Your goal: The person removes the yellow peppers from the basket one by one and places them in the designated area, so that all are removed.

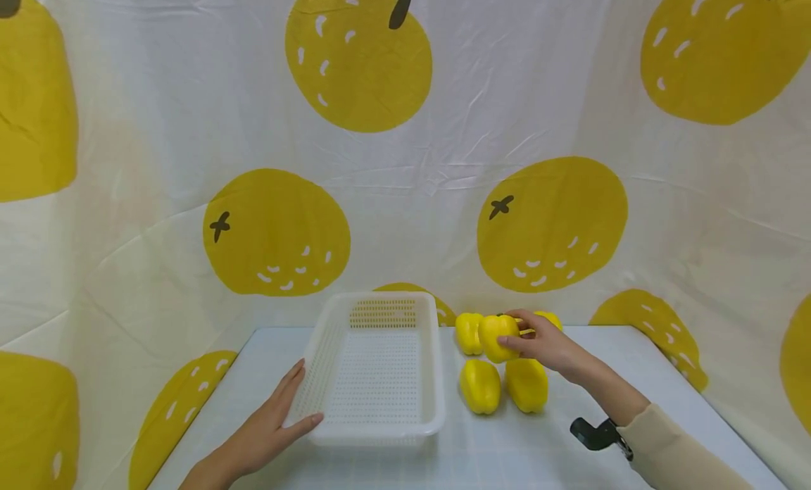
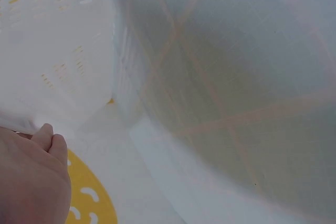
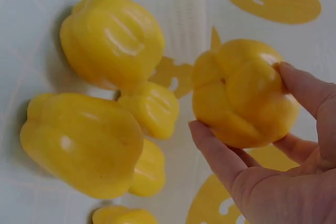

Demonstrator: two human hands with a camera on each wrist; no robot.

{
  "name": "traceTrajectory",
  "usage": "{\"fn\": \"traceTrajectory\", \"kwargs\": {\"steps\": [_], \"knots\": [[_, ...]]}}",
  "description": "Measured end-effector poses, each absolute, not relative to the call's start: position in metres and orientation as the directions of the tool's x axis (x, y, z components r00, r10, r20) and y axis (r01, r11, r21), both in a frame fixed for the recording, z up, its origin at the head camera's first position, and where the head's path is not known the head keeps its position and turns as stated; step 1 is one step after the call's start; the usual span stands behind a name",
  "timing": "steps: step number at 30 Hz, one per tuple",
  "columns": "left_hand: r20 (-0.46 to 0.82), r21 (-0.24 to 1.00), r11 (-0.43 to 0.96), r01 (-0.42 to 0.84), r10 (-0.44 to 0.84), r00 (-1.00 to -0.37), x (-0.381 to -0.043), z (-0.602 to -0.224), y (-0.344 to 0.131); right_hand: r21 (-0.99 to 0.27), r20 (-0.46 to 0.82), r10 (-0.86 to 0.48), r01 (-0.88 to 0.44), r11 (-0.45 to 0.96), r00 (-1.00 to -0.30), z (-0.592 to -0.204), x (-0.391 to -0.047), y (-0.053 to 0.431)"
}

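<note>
My right hand (image 1: pixel 538 341) holds a yellow bell pepper (image 1: pixel 497 338), thumb on one side and fingertips on the other. Its lobed end (image 3: pixel 244 93) faces the camera in the right wrist view. Several more peppers lie on the table below and behind it, among them a front left pepper (image 1: pixel 480 386) and a front right pepper (image 1: pixel 526 384). To their left stands a white perforated plastic basket (image 1: pixel 432 423) with nothing in it. My left hand (image 1: pixel 262 430) rests at the basket's near left corner, fingers extended along the left side and thumb over the near rim.
The light, faintly checked table (image 1: pixel 481 455) reaches back to a white cloth (image 1: pixel 437 215) printed with big yellow fruit, which also hangs at both sides. A pepper (image 1: pixel 468 334) sits at the back close to the basket's right wall. A black device (image 1: pixel 594 434) is strapped at my right wrist.
</note>
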State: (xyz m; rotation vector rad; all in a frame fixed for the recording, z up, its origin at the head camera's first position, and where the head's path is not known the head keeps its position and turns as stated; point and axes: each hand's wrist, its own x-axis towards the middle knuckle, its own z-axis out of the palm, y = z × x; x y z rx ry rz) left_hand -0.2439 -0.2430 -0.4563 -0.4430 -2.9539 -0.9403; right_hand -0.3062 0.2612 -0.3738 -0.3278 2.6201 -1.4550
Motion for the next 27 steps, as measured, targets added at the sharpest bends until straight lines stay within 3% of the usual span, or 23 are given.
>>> {"fn": "traceTrajectory", "kwargs": {"steps": [27], "knots": [[0.068,0.567,0.785,0.249,0.257,-0.964,-0.247,-0.459,-0.245,-0.803,-0.031,-0.148,-0.063,0.592,-0.989,-0.388,-0.296,0.343]]}}
